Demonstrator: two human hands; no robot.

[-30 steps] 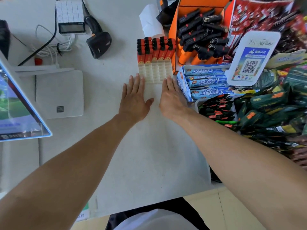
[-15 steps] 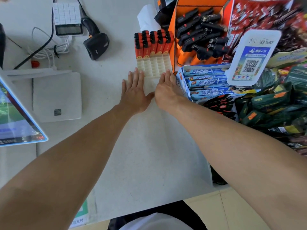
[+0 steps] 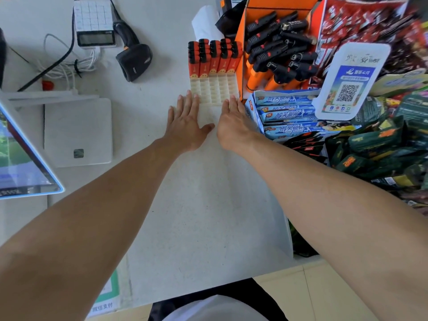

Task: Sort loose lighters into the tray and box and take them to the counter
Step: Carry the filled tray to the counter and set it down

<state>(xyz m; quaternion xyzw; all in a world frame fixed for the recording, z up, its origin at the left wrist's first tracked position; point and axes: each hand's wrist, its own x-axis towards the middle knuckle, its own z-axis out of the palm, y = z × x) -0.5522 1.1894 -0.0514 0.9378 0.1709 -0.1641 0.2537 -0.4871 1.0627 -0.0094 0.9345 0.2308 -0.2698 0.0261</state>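
Two hands lie flat on the white counter [image 3: 208,205] at the near end of the tray [image 3: 214,92], the left hand [image 3: 186,125] at its 7 o'clock corner and the right hand [image 3: 232,126] at its 5 o'clock corner. Both have straight fingers laid close together, thumbs angled inward and almost meeting; neither grips anything. The fingertips touch or sit just against the tray's near edge, which suggests they are there to nudge and square it rather than lift it.

The tray is a pale grid of cells. Its far half holds rows of orange lighters [image 3: 213,57] with black tops, standing upright; the near cells look unfilled. Its right side sits against the orange box [image 3: 245,42] at 3 o'clock, where black-headed torch lighters [image 3: 280,47] are piled loosely. Keeping the two side by side likely makes a tidy display, so the carrying step looks about finished.

The setting is a shop checkout. At 10 o'clock from the tray are a barcode scanner [image 3: 133,60], a small keypad [image 3: 95,22] and tangled cables. A white flat device [image 3: 77,132] and a tilted screen [image 3: 20,158] lie at 8 o'clock. At 4 o'clock sit blue snack bars [image 3: 287,112], a QR-code sign [image 3: 349,82] and heaps of packets.
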